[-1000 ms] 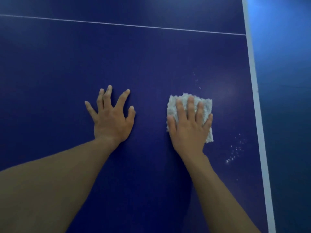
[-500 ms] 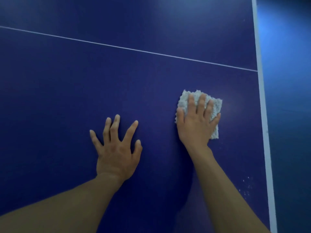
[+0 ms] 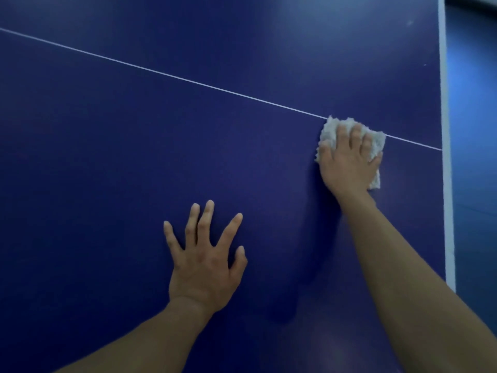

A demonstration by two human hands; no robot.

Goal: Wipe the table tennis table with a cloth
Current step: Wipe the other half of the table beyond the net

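On the desk [image 3: 134, 170], cloth [image 3: 329, 129] lies at the white line [image 3: 188, 80], near the right edge; right hand [image 3: 349, 162] presses it, fingers fairly straight. Empty left hand [image 3: 207, 262] splayed flat, bracing. Advise even palm pressure, overlapping strokes.

Both of the person's arms are bare as far as I can see them. The left forearm [image 3: 150, 343] and the right forearm [image 3: 408, 273] are smooth and lean, each narrowing to a slim wrist. The left grip [image 3: 205, 267] has a broad back with faint ridges of tendon running to the knuckles, and long, slender fingers [image 3: 204, 224] with creased joints and short nails. The right grip [image 3: 349, 165] looks much the same in build, its knuckles rounded and its outline a little blurred. The dim light leaves finer marks on either arm too faint to tell
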